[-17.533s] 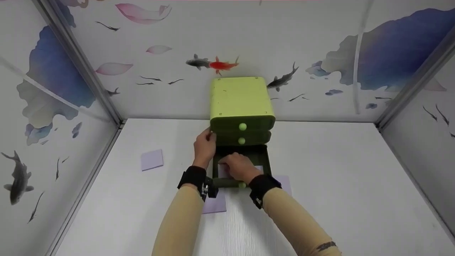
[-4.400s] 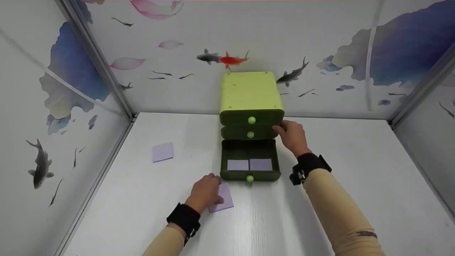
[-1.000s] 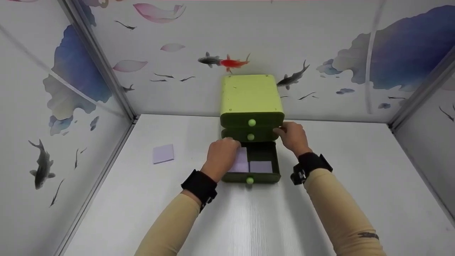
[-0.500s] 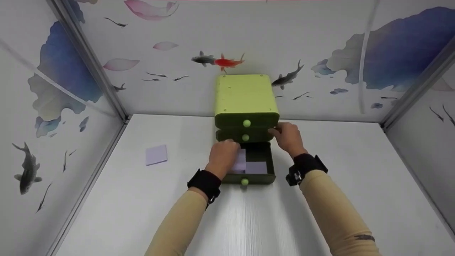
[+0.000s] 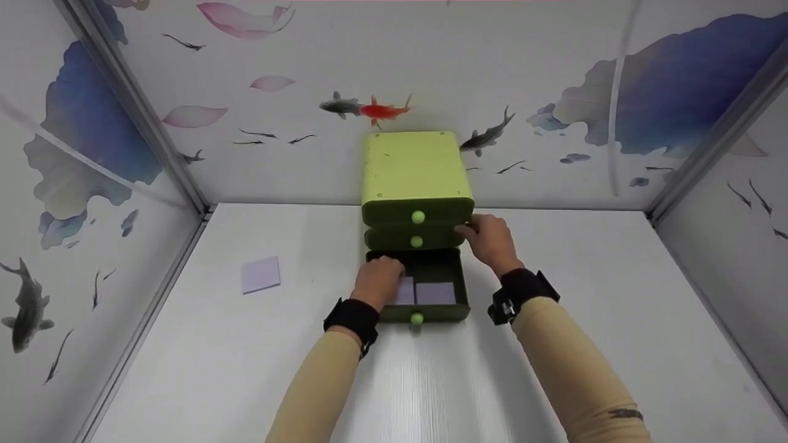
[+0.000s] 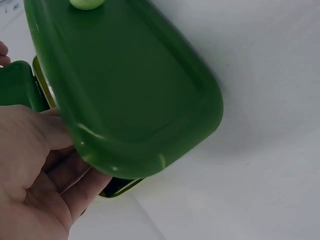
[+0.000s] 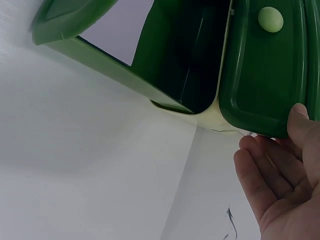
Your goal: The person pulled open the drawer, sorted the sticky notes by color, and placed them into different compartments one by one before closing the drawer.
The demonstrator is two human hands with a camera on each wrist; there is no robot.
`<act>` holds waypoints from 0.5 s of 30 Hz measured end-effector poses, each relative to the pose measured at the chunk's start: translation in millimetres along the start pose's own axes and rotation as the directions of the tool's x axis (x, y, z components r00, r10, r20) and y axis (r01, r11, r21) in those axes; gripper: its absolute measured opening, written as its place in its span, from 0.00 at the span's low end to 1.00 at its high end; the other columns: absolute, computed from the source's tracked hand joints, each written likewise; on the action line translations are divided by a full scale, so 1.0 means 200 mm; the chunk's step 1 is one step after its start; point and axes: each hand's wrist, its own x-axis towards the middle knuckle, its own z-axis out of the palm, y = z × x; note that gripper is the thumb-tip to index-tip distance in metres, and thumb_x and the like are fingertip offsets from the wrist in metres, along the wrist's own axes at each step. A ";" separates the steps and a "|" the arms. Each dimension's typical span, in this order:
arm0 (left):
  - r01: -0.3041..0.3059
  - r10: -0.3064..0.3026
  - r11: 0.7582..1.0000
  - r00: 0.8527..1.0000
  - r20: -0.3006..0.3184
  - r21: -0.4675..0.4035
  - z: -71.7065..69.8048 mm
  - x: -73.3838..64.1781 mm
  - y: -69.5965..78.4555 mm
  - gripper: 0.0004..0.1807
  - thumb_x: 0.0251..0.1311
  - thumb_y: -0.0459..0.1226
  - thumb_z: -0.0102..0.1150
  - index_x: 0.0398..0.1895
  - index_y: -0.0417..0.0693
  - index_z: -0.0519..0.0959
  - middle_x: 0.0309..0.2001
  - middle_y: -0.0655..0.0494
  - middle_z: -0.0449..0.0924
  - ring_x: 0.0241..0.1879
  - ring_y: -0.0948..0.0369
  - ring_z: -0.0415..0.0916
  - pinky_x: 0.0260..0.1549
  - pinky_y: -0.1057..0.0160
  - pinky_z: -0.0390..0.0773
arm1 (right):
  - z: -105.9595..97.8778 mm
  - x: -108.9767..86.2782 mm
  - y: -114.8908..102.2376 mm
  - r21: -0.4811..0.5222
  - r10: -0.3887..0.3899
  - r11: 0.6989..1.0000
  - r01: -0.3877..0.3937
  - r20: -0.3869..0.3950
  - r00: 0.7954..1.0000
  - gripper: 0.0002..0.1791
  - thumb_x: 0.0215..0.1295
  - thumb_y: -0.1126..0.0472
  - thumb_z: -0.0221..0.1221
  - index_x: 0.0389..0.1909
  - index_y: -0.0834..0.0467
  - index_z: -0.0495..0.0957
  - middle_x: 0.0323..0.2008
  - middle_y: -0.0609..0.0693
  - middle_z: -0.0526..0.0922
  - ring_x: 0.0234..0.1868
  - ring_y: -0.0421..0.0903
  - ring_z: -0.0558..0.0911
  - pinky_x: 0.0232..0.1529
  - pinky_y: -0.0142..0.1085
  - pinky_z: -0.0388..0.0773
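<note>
A small yellow-green drawer cabinet [image 5: 416, 166] with dark green drawers stands against the back wall. Its bottom drawer [image 5: 443, 315] is pulled out. My left hand [image 5: 377, 282] reaches into that drawer's left side, holding a lilac square card [image 5: 404, 291] low down; its fingertips are hidden, in the left wrist view behind the drawer front [image 6: 130, 90]. A second lilac card [image 5: 436, 293] lies flat to the right. My right hand [image 5: 489, 242] grips the right edge of the middle drawer [image 7: 265, 75], thumb on its front and fingers along the side.
Another lilac square card [image 5: 260, 275] lies on the white table [image 5: 184, 344], left of the cabinet. Printed white walls close in the table at the back and both sides. The middle drawer sticks out slightly above the bottom one.
My left hand has picked up a lilac card from the table before the drawer, carried it inside and lowered it at the left. The right hand, earlier in the drawer, now keeps on the cabinet's right side.
</note>
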 end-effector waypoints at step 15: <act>0.055 -0.048 0.995 0.996 0.075 -0.087 0.07 0.01 -0.01 0.11 0.68 0.32 0.54 0.45 0.48 0.86 0.45 0.51 0.86 0.42 0.53 0.84 0.40 0.57 0.83 | 0.00 -0.01 0.00 0.004 0.010 1.000 -0.010 0.003 1.000 0.14 0.71 0.53 0.56 0.40 0.58 0.84 0.35 0.55 0.89 0.37 0.51 0.86 0.36 0.41 0.75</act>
